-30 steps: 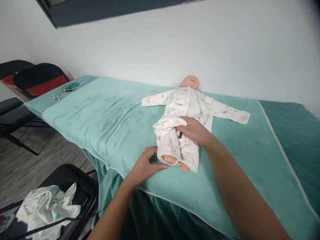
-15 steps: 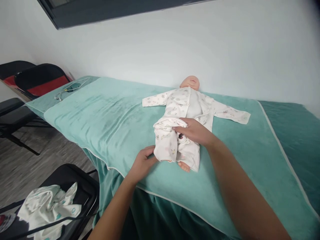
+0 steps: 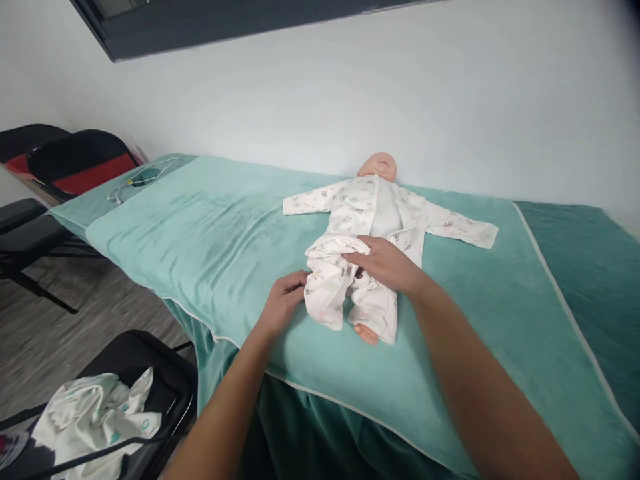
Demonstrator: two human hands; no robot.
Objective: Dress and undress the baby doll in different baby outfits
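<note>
A baby doll (image 3: 379, 165) lies on its back, its head toward the wall. Its white patterned jacket (image 3: 350, 200) hangs open over a pale torso, sleeves spread wide. White printed baby trousers (image 3: 327, 293) cover its legs, bunched at the waistband. My right hand (image 3: 387, 263) is closed on that gathered waistband, thumb on top. At the outer side of the trouser leg on the left, my left hand (image 3: 285, 300) pinches the cloth edge; its fingertips are partly hidden. One bare doll foot (image 3: 367, 333) pokes out of the other leg opening.
A green sheet (image 3: 225, 240) with white piping covers the bed against the wall. A black chair (image 3: 135, 353) at lower left holds a crumpled white cloth (image 3: 95, 413). Folding chairs (image 3: 80, 160) stand farther left. A looped cord (image 3: 145, 177) lies on the bed's far-left end.
My left hand has moved up along the trouser leg from its hem. That leg has shifted and its foot end no longer shows. My right hand keeps its hold on the waistband.
</note>
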